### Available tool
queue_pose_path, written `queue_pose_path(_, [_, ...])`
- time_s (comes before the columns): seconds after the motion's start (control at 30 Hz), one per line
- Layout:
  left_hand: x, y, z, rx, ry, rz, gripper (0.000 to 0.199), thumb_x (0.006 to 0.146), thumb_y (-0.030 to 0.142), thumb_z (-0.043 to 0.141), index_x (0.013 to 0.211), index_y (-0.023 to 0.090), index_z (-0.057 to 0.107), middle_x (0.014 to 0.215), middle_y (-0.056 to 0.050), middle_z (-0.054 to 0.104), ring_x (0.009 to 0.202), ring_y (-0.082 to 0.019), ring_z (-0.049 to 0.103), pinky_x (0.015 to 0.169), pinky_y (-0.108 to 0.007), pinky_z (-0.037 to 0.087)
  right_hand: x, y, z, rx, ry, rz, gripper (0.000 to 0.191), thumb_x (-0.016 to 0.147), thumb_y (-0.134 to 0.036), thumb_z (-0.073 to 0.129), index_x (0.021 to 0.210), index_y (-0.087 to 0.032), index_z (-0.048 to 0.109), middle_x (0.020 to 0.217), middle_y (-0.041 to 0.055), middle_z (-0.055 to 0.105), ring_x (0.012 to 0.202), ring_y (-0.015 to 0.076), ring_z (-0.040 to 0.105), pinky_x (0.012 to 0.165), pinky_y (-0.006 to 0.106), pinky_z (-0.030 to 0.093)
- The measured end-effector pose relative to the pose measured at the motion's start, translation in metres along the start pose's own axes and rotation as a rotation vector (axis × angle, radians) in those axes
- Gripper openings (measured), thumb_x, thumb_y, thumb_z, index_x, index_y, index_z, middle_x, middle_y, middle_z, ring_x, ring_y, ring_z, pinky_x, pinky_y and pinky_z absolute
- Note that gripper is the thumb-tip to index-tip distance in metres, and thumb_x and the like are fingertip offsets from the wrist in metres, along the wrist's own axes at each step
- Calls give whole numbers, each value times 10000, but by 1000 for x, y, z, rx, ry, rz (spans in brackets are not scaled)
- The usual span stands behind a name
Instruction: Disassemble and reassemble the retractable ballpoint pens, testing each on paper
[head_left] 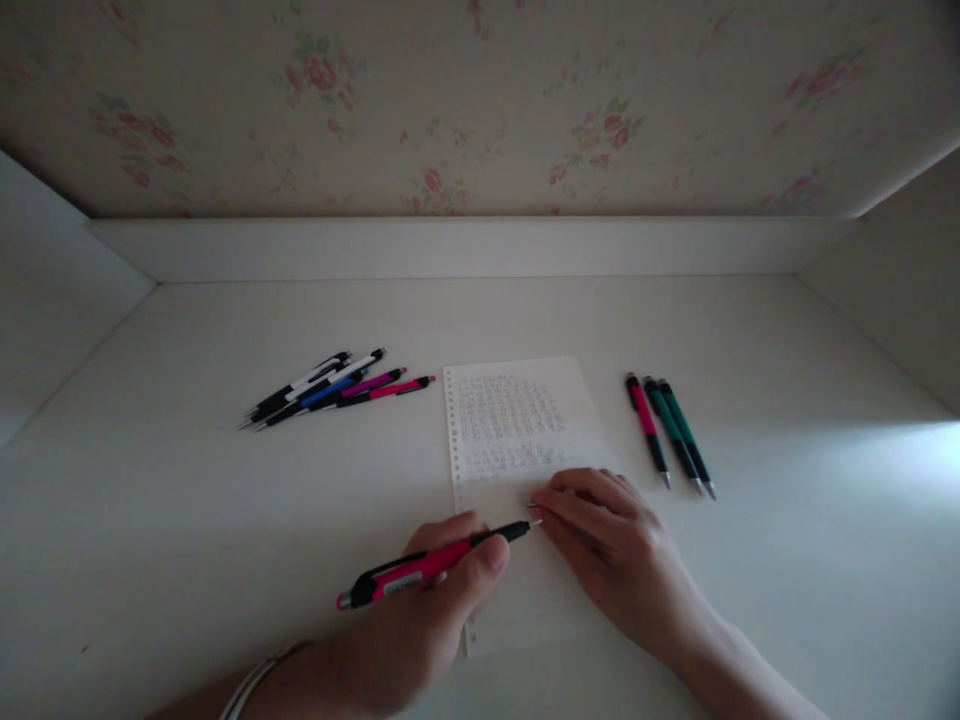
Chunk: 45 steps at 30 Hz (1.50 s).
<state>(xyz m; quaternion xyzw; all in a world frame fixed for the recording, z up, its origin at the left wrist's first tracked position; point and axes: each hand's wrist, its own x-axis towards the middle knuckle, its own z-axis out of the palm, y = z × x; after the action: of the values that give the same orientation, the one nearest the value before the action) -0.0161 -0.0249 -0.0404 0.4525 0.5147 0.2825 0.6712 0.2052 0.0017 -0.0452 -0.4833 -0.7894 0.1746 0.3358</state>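
Note:
A pink and black pen [431,565] lies in my left hand [442,600], which is closed round its barrel. The pen points right, and a thin refill tip sticks out of its open front end. My right hand [615,545] is closed in a pinch by that end, with a small silvery piece, probably the pen's metal tip, between thumb and forefinger. Both hands are over a sheet of punched paper [510,425] with handwriting on its upper half; they hide part of its lower half.
Several pens [322,392] in white, blue, purple and pink lie in a pile at the left. One pink pen [647,430] and two green pens [682,435] lie at the right. A raised white ledge [480,248] runs along the back, below a flowered wall.

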Motion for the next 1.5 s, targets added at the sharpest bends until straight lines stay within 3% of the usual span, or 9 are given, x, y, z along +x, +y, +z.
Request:
queue_pose_path(0.17, [-2,8,0,77,-16,10,444,944,601,540,712,244,414,629,46,362,607,-148,378,556,-254,387,-2,1,3,-102,-68,-20,158,963,-199,636,986,-217,791,935,80,732,786,215,638,727,398,494])
queue_pose_path(0.3, [-3,5,-1,149,3,76,432,961,581,536,717,236,451,681,29,426,676,-157,448,671,-264,442,-1,0,1,-76,-58,13,136,941,-194,654,1013,-206,768,985,100,727,848,246,650,767,425,508])
queue_pose_path(0.53, [-3,15,3,247,-20,135,467,943,614,536,684,225,538,695,-6,539,708,-183,519,662,-278,452,-4,-14,-17,385,-73,-34,316,1021,-244,512,1321,-207,603,1122,120,704,1036,257,646,832,398,562])
queue_pose_path(0.7, [1,24,6,284,-239,240,463,956,574,536,663,219,486,618,17,454,595,-150,446,566,-278,367,-5,-21,-14,546,-185,-63,272,959,-124,612,1211,-211,664,927,67,714,852,200,661,727,328,562])
queue_pose_path(0.8, [2,25,5,238,-296,263,489,955,587,536,653,222,417,579,45,365,535,-125,359,525,-282,299,-5,-21,-12,586,-170,-3,229,952,-97,622,1127,-217,711,852,51,703,777,179,666,662,299,548])
queue_pose_path(1.0, [-4,20,2,248,-66,181,546,995,606,436,615,220,369,598,28,372,595,-147,379,591,-292,347,-3,-14,-16,635,-89,165,132,953,-171,645,1011,-241,742,836,46,722,753,180,678,650,295,541])
queue_pose_path(1.2, [-2,-12,-3,-64,-4,105,494,985,618,493,708,209,492,668,29,403,629,-140,384,599,-274,351,-3,-1,-19,616,145,326,92,933,-241,686,989,-254,759,898,59,757,811,200,724,684,282,590])
queue_pose_path(1.3, [0,-18,-3,-171,7,104,466,1011,584,470,746,206,529,630,47,372,590,-131,339,575,-280,300,0,2,-19,497,108,260,141,910,-175,702,1007,-262,757,914,47,775,827,201,733,704,296,597])
queue_pose_path(1.5, [0,-9,-3,-196,-9,119,477,1005,584,495,717,203,493,624,52,368,583,-122,328,560,-275,282,9,3,-16,231,-80,-130,164,921,-119,684,1006,-241,753,925,52,794,822,203,720,760,373,558])
